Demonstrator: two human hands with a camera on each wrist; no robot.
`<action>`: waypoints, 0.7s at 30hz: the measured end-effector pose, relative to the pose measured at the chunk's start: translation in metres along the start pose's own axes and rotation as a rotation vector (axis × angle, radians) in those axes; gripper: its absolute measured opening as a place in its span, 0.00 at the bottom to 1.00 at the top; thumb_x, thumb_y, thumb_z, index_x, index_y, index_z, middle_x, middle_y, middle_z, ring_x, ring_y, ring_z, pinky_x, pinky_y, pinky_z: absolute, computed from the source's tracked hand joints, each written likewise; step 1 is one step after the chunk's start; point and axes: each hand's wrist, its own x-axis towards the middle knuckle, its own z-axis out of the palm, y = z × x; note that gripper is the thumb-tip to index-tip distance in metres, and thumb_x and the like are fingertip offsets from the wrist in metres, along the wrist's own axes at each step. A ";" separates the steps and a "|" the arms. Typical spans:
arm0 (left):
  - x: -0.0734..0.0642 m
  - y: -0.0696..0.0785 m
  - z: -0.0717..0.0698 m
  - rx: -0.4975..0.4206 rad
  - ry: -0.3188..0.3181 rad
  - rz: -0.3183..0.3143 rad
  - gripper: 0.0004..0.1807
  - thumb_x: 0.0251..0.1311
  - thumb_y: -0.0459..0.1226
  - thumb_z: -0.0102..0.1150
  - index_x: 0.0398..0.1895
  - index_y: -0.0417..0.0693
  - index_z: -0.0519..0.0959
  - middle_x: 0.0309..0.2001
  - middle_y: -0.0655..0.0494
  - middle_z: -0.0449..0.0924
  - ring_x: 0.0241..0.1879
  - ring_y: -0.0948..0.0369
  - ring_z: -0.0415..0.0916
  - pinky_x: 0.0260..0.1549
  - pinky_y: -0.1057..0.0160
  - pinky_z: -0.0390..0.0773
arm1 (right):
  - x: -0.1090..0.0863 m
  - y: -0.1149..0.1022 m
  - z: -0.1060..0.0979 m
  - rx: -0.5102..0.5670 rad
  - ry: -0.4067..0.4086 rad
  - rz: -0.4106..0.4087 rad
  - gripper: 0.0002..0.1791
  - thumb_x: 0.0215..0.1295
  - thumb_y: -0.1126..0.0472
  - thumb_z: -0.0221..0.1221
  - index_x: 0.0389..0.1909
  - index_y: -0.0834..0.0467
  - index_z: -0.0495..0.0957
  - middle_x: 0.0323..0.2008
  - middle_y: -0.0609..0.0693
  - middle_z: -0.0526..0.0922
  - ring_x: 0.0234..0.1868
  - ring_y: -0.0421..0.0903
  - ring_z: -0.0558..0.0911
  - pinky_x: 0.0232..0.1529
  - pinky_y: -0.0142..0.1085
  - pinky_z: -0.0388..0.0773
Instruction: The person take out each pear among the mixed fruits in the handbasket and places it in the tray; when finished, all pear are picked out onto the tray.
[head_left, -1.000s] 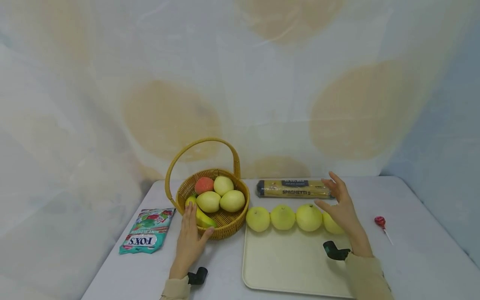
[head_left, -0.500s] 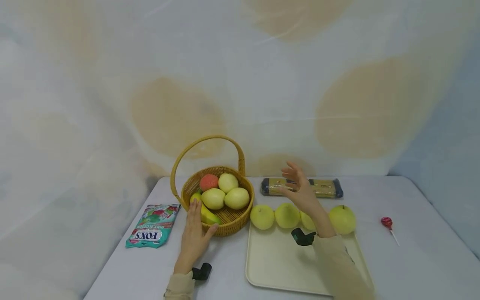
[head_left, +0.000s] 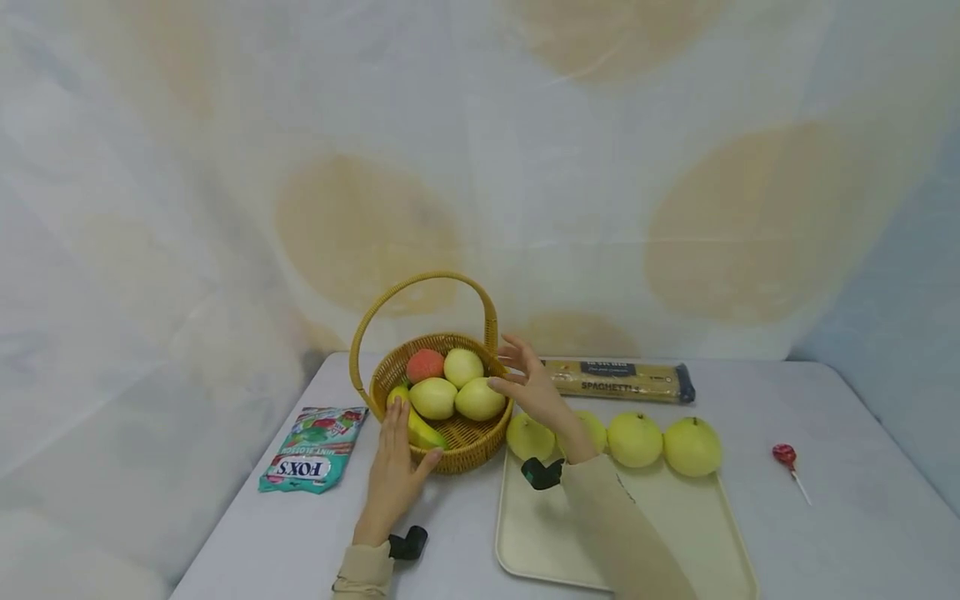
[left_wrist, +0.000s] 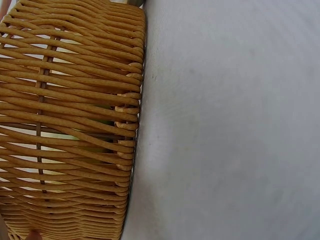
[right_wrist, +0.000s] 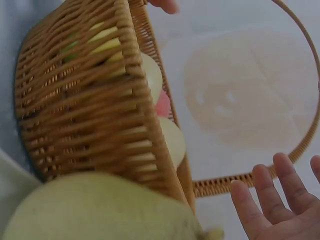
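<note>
One wicker basket (head_left: pixel 468 458) stands upright on the table (head_left: pixel 847 533), containing one red fruit (head_left: pixel 426 366), three pale green fruits (head_left: pixel 433 398) and a banana (head_left: pixel 423 433). The left hand (head_left: pixel 393 475) lies along the near left rim, fingers extended, thumb spread, gripping nothing. The right hand (head_left: pixel 536 387) is at the right rim, fingers parted and loosely bent, grasping nothing; contact with the basket cannot be determined. Right of the basket, four yellow-green fruits (head_left: pixel 635 439) line the far edge of a tray (head_left: pixel 540 533). Behind them, a long package (head_left: pixel 622 379) reads "SPAGHETTI". Left of the basket, a teal packet (head_left: pixel 315 450) bears "FOX'S", inverted. A red lollipop (head_left: pixel 784 455) lies at far right. The left wrist view shows the outer weave closely; the right wrist view alone shows a large, blurred stemmed fruit before the basket wall.
</note>
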 end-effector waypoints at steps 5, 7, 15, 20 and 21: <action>-0.003 -0.001 0.003 -0.009 0.016 0.022 0.50 0.61 0.53 0.60 0.77 0.41 0.46 0.77 0.41 0.44 0.74 0.39 0.46 0.65 0.34 0.58 | 0.008 0.001 0.011 0.000 -0.008 0.033 0.41 0.67 0.63 0.59 0.75 0.54 0.49 0.70 0.66 0.60 0.71 0.65 0.61 0.71 0.59 0.57; -0.003 -0.002 0.005 0.001 0.034 0.042 0.49 0.62 0.54 0.58 0.77 0.41 0.46 0.78 0.43 0.44 0.74 0.40 0.47 0.64 0.35 0.59 | 0.010 0.003 0.013 -0.008 -0.003 0.049 0.40 0.67 0.62 0.59 0.75 0.54 0.49 0.70 0.66 0.60 0.70 0.65 0.62 0.71 0.59 0.57; -0.003 -0.002 0.006 0.003 0.024 0.027 0.50 0.62 0.54 0.58 0.78 0.45 0.43 0.78 0.45 0.42 0.75 0.42 0.45 0.66 0.36 0.59 | 0.020 0.009 0.023 -0.052 0.002 0.146 0.40 0.67 0.57 0.60 0.75 0.52 0.50 0.70 0.61 0.62 0.71 0.60 0.62 0.70 0.58 0.60; -0.001 -0.001 0.000 0.001 -0.008 -0.001 0.50 0.62 0.52 0.59 0.78 0.44 0.42 0.78 0.43 0.41 0.75 0.40 0.44 0.68 0.37 0.56 | 0.025 0.012 0.029 -0.082 0.000 0.203 0.41 0.67 0.54 0.60 0.76 0.51 0.50 0.72 0.57 0.61 0.72 0.58 0.61 0.69 0.59 0.60; -0.001 -0.001 -0.001 0.003 -0.009 -0.005 0.50 0.62 0.52 0.59 0.78 0.44 0.42 0.78 0.43 0.41 0.75 0.40 0.44 0.68 0.37 0.56 | 0.026 0.012 0.031 -0.083 -0.003 0.210 0.41 0.67 0.53 0.59 0.76 0.51 0.49 0.72 0.57 0.61 0.72 0.58 0.61 0.69 0.59 0.60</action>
